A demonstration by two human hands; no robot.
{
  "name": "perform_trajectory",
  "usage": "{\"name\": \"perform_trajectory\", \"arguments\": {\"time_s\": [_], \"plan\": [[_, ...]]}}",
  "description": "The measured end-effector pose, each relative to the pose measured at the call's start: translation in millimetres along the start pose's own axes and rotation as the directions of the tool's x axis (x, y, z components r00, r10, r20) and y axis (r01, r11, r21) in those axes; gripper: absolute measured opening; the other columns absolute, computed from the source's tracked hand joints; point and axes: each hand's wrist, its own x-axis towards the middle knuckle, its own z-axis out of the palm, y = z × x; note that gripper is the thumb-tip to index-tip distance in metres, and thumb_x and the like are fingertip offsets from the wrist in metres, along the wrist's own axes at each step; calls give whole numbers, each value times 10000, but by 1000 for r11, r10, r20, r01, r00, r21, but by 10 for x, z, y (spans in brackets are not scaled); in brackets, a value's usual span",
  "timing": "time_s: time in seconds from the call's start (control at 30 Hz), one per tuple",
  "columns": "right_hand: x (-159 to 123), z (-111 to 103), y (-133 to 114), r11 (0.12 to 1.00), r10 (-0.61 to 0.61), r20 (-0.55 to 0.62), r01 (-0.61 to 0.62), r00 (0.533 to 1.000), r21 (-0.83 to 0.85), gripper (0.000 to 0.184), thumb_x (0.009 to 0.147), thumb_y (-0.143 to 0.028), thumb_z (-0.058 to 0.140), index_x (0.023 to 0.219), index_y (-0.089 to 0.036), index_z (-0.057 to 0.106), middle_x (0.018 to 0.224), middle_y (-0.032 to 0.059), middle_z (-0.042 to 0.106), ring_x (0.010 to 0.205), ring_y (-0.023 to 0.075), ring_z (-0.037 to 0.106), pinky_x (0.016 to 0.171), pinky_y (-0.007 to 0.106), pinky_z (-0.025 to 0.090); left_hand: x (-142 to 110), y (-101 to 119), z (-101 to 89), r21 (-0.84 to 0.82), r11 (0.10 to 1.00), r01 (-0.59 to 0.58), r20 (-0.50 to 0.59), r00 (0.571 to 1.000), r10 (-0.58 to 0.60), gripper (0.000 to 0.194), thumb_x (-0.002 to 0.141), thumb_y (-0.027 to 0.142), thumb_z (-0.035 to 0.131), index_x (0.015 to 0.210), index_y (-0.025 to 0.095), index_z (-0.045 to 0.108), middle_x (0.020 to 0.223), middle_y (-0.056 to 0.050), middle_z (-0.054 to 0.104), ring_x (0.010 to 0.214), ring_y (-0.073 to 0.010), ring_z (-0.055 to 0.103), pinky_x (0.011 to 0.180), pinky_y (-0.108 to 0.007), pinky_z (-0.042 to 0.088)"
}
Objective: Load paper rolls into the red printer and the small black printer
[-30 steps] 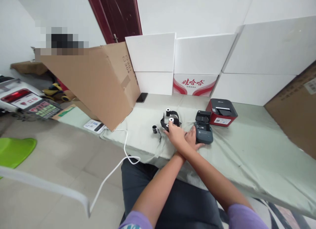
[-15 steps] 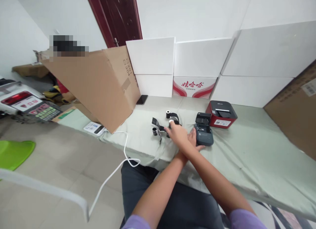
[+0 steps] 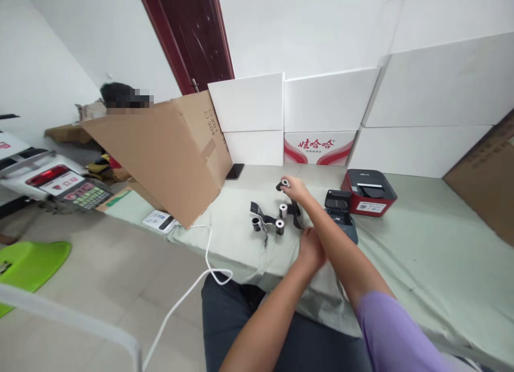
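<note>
My right hand (image 3: 296, 190) crosses over my left forearm, its fingers closed on a small black roll with a white core (image 3: 285, 183) at the far side of the rolls. A black strip runs from there toward another small roll (image 3: 283, 210). Nearer me are a roll with a dark middle (image 3: 256, 224) and a roll with a white core (image 3: 280, 227), among loose black strips (image 3: 267, 218). My left hand (image 3: 312, 249) is beside the dark grey printer (image 3: 347, 232), whose lid (image 3: 337, 198) stands raised. My right forearm hides the left fingers and part of that printer.
A red and black printer (image 3: 371, 192) stands behind the grey one. White boxes (image 3: 321, 104) line the back. A cardboard box (image 3: 160, 158) leans at the left, with a phone (image 3: 235, 172) beside it. A white cable (image 3: 207, 249) hangs over the table's front edge.
My right hand has moved away from me from the middle roll to the far roll and closed on it. My left hand has drawn back slightly toward me beside the grey printer.
</note>
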Motion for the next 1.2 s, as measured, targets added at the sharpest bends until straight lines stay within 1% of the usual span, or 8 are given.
{"name": "perform_trajectory", "arguments": {"time_s": [0.1,0.17,0.27,0.43,0.6,0.9,1.07,1.2], "plan": [[-355,-289,319,886,108,-280,35,954,462,397,845,-355,613,1197,-170,606,1099,106,726,901,216,683,812,352,541,-23,26,-81,5,1000,-18,67,998,18,752,833,402,693,1501,180,428,1409,-146,615,1296,-314,572,1130,-469,408],[-695,-495,555,712,187,-322,97,928,695,444,808,-438,658,1171,-192,587,1047,88,730,817,205,685,708,324,546,-33,38,-110,20,1000,12,78,997,-13,925,807,531,716,1556,160,318,1454,-175,573,1340,-325,535,1138,-493,390],[-1217,-719,865,585,248,-299,104,921,805,444,756,-482,723,1098,-235,583,957,40,721,747,186,669,650,297,526,-37,39,-112,3,1000,1,50,999,-1,845,802,593,710,1498,206,429,1430,-147,602,1348,-322,529,1157,-488,359],[-1635,-748,1226,701,209,-264,44,941,712,356,719,-438,736,975,-237,590,920,39,706,820,213,663,744,338,524,-30,48,-114,-39,999,-8,23,1000,9,945,790,475,730,1564,149,297,1506,-160,535,1331,-290,554,1140,-453,389],[-1547,-577,1345,887,88,-241,34,967,461,256,692,-309,630,923,-216,571,943,39,687,886,227,639,835,365,493,-19,74,-144,12,1000,10,45,999,-11,889,809,375,676,1572,149,280,1506,-151,538,1332,-294,555,1138,-446,380],[-1534,-453,1409,979,18,-291,42,957,198,153,746,-333,600,801,-201,651,964,84,674,979,264,615,973,458,450,-30,69,-142,-30,999,14,24,1000,-13,949,792,479,733,1569,162,290,1476,-151,571,1326,-296,571,1122,-452,396],[-1501,-423,1354,962,128,-446,-2,886,272,355,838,-398,557,1095,-170,645,1063,117,679,841,233,626,860,418,514,-25,86,-164,-27,1000,12,35,999,-11,952,806,517,730,1571,170,282,1483,-155,562,1343,-301,559,1131,-471,394],[-1495,-379,1299,935,201,-416,-47,887,352,492,863,-452,546,1264,-166,557,1198,148,695,849,242,668,901,448,522,-33,86,-169,-13,1000,-1,52,999,1,960,827,543,709,1584,176,247,1513,-160,530,1370,-317,532,1135,-498,391]]}}
